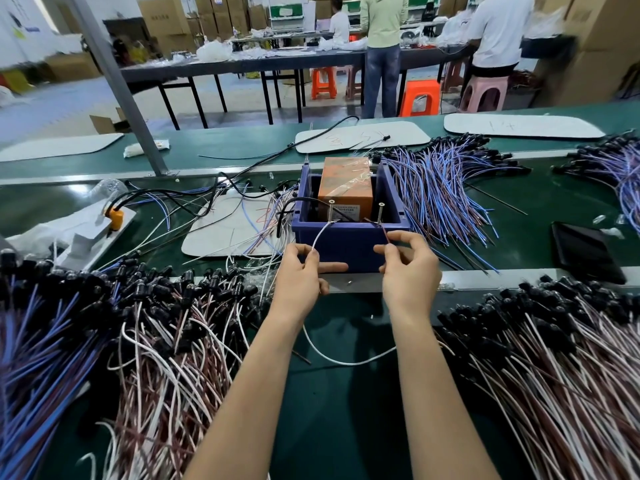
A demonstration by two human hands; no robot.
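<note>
Inspector: Floor?
Clerk: Grey-blue floor [69,109], seen from 10 to 12 o'clock.
Inspector: Furniture?
Clerk: One long dark table [242,62] on black legs, spanning 11 to 1 o'clock. Orange stools [323,83] and a pink stool [483,93] stand by it at 12 to 1.
Inspector: Walls, storage?
Clerk: White wall [20,26] at 10 o'clock. Cardboard boxes [164,19] stacked at 11, more at 2. A grey metal post [114,81] leans across at 11. Lighting is even and bright.
</note>
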